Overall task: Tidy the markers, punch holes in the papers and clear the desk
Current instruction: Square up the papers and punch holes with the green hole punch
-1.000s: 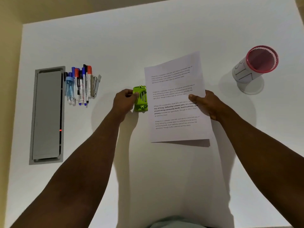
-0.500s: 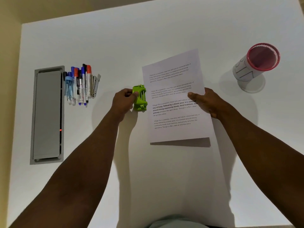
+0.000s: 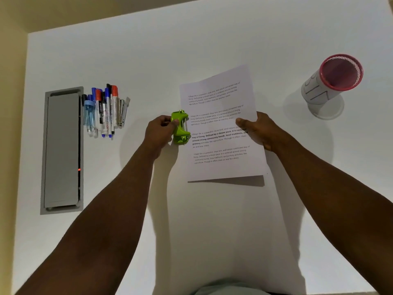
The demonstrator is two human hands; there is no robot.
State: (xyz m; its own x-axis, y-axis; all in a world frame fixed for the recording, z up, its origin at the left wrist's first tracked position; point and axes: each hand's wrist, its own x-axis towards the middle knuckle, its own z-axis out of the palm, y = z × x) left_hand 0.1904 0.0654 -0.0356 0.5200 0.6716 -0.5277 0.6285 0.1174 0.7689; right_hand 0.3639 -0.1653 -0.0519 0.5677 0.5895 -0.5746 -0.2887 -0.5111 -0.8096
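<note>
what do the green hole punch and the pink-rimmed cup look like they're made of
The green hole punch, held by the left hand, looks like glossy moulded plastic with bare metal pins, going by its even colour and the silvery rods. The pink-rimmed cup looks like fine wire mesh, since a grid pattern shows at its rim; a white paper sleeve seems wrapped around it.

White matte surface (image 3: 212, 231), yellow-beige wall (image 3: 63, 11) along its far and left edges, grey recessed cable hatch (image 3: 61, 150) with red indicator light, soft overhead lighting casting shadows
</note>
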